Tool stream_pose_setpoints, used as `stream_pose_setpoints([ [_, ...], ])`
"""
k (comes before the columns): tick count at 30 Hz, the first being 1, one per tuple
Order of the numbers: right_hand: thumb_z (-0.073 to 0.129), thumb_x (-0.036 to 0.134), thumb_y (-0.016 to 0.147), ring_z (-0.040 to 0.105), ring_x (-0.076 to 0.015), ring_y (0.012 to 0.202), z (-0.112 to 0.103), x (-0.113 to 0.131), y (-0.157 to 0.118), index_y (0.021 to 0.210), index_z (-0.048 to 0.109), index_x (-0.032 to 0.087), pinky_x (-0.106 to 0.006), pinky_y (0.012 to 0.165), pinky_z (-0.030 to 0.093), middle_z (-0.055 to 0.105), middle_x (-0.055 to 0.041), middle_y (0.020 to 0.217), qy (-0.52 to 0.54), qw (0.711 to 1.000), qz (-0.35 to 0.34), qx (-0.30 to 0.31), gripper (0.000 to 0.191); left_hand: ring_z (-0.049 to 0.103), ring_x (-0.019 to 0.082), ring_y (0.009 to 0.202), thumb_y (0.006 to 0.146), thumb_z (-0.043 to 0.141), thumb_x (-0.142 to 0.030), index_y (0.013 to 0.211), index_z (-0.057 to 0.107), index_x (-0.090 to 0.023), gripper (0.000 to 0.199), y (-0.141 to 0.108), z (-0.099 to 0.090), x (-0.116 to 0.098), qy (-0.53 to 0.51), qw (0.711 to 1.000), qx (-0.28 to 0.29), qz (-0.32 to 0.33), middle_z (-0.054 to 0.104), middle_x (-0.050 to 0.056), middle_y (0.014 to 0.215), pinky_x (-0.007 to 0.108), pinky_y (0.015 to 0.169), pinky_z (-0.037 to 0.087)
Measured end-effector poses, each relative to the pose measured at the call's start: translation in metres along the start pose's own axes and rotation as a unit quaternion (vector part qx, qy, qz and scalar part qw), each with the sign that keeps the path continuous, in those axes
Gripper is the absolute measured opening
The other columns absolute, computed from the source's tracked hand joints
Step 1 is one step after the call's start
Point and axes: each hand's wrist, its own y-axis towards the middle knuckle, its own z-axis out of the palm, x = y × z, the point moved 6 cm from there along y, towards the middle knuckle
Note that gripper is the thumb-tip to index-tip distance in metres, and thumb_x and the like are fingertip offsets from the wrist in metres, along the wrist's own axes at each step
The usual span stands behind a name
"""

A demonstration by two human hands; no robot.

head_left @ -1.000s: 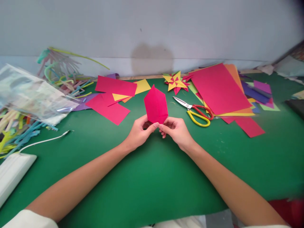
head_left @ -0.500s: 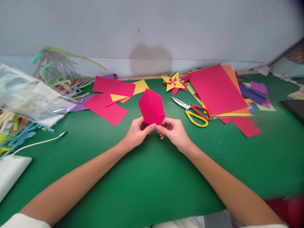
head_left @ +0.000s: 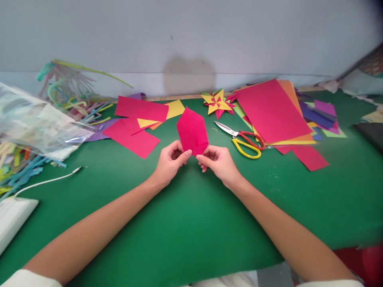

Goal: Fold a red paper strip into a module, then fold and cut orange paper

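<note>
A folded red paper [head_left: 192, 129], six-sided with a pointed top, is held up over the green table between my two hands. My left hand [head_left: 172, 161] pinches its lower left edge, thumb in front. On the lower right edge my right hand [head_left: 217, 161] pinches it the same way. Creases show on the paper's face; its back is hidden. Just beyond my right hand lie scissors [head_left: 247, 145] with red and yellow handles, blades apart and pointing away to the left. Behind them sits a yellow and red paper star [head_left: 219, 103].
Red sheets [head_left: 142, 108] with yellow pieces lie at the back left. A stack of coloured paper [head_left: 273, 113] is at the back right. Pipe cleaners [head_left: 26, 173] and a clear plastic bag [head_left: 38, 119] crowd the left, near a white device [head_left: 18, 219] with a cable. A wall [head_left: 191, 32] stands behind.
My left thumb has slid left, away from my right thumb, along the paper's bottom edge. The paper has turned slightly and shows flatter. Both hands still hold it.
</note>
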Motion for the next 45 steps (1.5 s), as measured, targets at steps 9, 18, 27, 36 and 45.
stream_pose_setpoints([
  [9, 0.089, 0.050, 0.073, 0.060, -0.0134, 0.053, 0.000, 0.001, 0.000, 0.077, 0.070, 0.017, -0.028, 0.052, 0.054, 0.067, -0.0011, 0.065, 0.007, 1.000, 0.005, 0.002, 0.039, 0.051, 0.011, 0.058, 0.090, 0.076, -0.047, 0.076, 0.056, -0.019, 0.037, 0.000, 0.000, 0.002, -0.015, 1.000, 0.003, -0.010, 0.058, -0.002, 0.064, 0.023, 0.056, 0.040],
  [18, 0.089, 0.047, 0.074, 0.061, -0.0133, 0.055, -0.001, -0.004, 0.003, 0.080, 0.071, 0.017, -0.027, 0.051, 0.053, 0.068, -0.0015, 0.067, -0.010, 0.999, 0.017, 0.029, 0.035, 0.063, 0.013, 0.071, 0.087, 0.080, -0.045, 0.098, 0.070, -0.018, 0.031, 0.001, 0.004, 0.003, -0.011, 1.000, 0.001, -0.009, 0.070, 0.002, 0.084, 0.023, 0.063, 0.051],
  [27, 0.085, 0.044, 0.079, 0.060, -0.0122, 0.053, 0.003, -0.006, 0.002, 0.077, 0.069, 0.017, -0.025, 0.051, 0.051, 0.069, -0.0008, 0.065, -0.076, 0.987, 0.048, 0.134, 0.032, 0.074, 0.021, 0.087, 0.083, 0.084, -0.043, 0.099, 0.075, -0.014, 0.034, 0.001, -0.006, 0.014, -0.062, 0.994, -0.086, -0.020, 0.080, 0.008, 0.102, 0.032, 0.083, 0.060],
  [36, 0.084, 0.043, 0.081, 0.059, -0.0121, 0.058, -0.001, -0.003, 0.004, 0.077, 0.062, 0.019, -0.022, 0.051, 0.048, 0.065, 0.0015, 0.066, -0.038, 0.991, 0.029, 0.123, 0.032, 0.070, 0.016, 0.077, 0.079, 0.087, -0.040, 0.090, 0.073, -0.014, 0.031, 0.001, -0.009, 0.012, -0.102, 0.987, -0.126, -0.020, 0.077, 0.005, 0.090, 0.026, 0.073, 0.058],
  [45, 0.079, 0.041, 0.086, 0.055, -0.0115, 0.059, -0.001, -0.004, 0.004, 0.080, 0.065, 0.019, -0.023, 0.052, 0.045, 0.062, 0.0016, 0.070, -0.063, 0.986, 0.003, 0.155, 0.028, 0.071, 0.018, 0.079, 0.079, 0.087, -0.042, 0.091, 0.074, -0.015, 0.032, 0.000, -0.006, 0.010, -0.054, 0.994, -0.094, -0.012, 0.079, 0.006, 0.092, 0.027, 0.074, 0.060],
])
